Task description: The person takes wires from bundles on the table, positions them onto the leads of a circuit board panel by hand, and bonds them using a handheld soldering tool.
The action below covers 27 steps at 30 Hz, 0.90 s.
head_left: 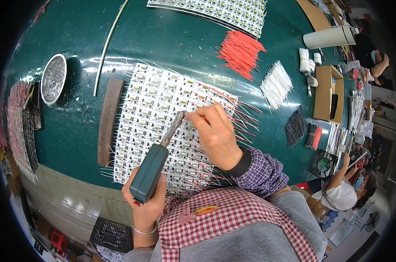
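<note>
My left hand (150, 208) is wrapped round the dark green body of a soldering gun (149, 172). Its grey metal tip slants up to the right and meets a panel of small white circuit boards (139, 135) lying on the table. Right beside the tip, my right hand (217, 139) is closed in a pinch over the panel; a bit of red wire (205, 119) shows between its fingers, and the held end is too small to make out. Red and white wires (246, 118) stick out from the panel's right edge, while short white leads line its left edge.
A brown bar (110, 122) lies along the panel's left side. Farther left stands a bowl of grey metal bits (53, 79). Piles of red wires (240, 53), white wires (276, 85) and black wires (295, 126) lie to the right, near a cardboard box (322, 96). Another person (342, 192) sits at right.
</note>
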Motion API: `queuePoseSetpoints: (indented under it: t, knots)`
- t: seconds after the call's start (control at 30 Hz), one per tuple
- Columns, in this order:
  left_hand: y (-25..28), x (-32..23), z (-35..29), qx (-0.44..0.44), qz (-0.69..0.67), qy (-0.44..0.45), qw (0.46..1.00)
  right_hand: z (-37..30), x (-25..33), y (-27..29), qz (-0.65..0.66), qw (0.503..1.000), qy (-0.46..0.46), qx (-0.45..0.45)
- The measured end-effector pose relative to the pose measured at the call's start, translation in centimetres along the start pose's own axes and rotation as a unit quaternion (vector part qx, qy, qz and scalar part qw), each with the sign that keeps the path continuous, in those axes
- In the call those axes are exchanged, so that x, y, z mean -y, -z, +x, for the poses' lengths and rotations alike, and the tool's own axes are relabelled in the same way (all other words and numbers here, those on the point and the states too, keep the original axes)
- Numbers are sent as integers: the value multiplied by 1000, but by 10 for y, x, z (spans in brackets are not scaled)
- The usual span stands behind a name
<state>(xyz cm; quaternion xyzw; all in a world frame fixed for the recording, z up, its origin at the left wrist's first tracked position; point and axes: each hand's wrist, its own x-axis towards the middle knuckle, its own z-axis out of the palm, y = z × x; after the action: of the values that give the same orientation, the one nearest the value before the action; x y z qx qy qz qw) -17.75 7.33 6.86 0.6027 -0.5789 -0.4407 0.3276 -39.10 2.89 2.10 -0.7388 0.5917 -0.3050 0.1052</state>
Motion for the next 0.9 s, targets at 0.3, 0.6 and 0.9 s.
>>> queuePoseSetpoints:
  t: [0.3,0.6,0.9]
  knots:
    - [3,10,-19,-68,-48,56,995,-1,0,1,-17,1000,12,23]
    - [6,10,-22,-72,-25,21,997,-6,-2,7,20,999,39,5]
    - [7,12,-27,-62,-33,3,998,-13,6,2,33,999,16,4]
